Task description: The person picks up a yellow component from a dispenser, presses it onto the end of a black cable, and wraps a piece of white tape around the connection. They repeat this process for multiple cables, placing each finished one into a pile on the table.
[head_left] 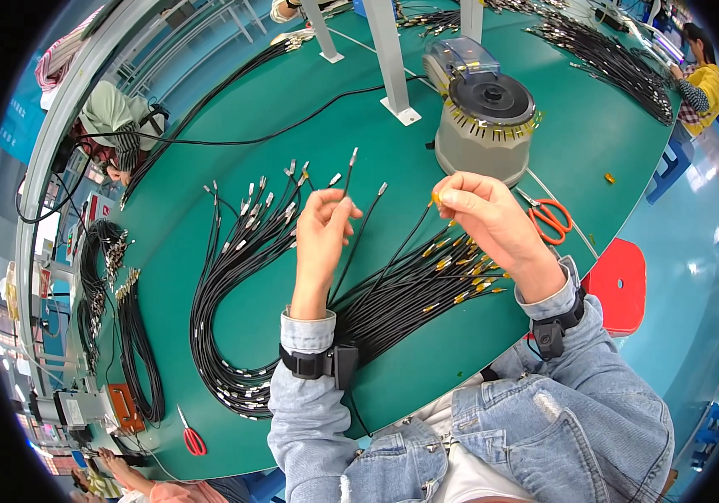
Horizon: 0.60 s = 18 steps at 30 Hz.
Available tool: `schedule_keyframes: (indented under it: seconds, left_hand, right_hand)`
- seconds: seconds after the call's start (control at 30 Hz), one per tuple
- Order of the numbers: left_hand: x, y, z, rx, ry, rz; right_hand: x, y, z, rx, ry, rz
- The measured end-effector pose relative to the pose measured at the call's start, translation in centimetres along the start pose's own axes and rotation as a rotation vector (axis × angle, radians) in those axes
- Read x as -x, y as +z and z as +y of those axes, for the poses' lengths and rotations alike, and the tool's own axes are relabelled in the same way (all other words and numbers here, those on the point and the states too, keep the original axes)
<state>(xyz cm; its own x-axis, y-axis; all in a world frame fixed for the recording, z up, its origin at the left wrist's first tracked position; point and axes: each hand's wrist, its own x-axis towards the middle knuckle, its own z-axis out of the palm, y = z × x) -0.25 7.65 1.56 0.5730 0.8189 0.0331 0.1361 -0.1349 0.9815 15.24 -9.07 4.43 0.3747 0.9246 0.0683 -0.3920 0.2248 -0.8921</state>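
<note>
My left hand (322, 239) is closed round a thin black cable (347, 180), whose silver connector sticks up above the fingers. Thumb and forefinger of my right hand (493, 222) pinch a small piece of yellow tape (436, 199) at the end of another black cable (410, 239). Beneath and between the hands spreads a bundle of black cables (393, 306), many ends wrapped in yellow tape. Left of my left hand, the bundle (204, 293) curves round with bare silver connectors. One loose connector end (382, 189) stands between the hands.
A grey tape dispenser (483, 155) with a black round top stands beyond my right hand. Orange-handled scissors (550, 220) lie beside it, red-handled scissors (194, 440) at the near left. Metal posts (393, 75) rise from the green table (275, 172). A red stool (619, 289) is at the right.
</note>
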Motion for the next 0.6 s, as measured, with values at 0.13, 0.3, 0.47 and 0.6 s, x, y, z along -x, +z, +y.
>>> schedule_keyframes:
  seconds: [0.13, 0.3, 0.47, 0.6]
  left_hand:
    - [0.8, 1.0, 3.7, 0.184, 0.051, -0.124]
    - [2.2, 2.3, 4.3, 0.222, 0.065, -0.174]
    - [4.1, 3.2, 3.9, 0.397, -0.076, -0.222]
    - [5.2, 3.9, 3.8, 0.498, -0.109, -0.203]
  right_hand:
    - [0.0, 1.2, 0.7, -0.008, -0.045, -0.007]
    - [0.1, 2.5, 1.5, 0.059, -0.154, 0.036]
    - [-0.1, 3.2, 2.3, 0.091, -0.235, 0.074]
    - [-0.4, 3.2, 3.2, 0.162, -0.314, 0.125]
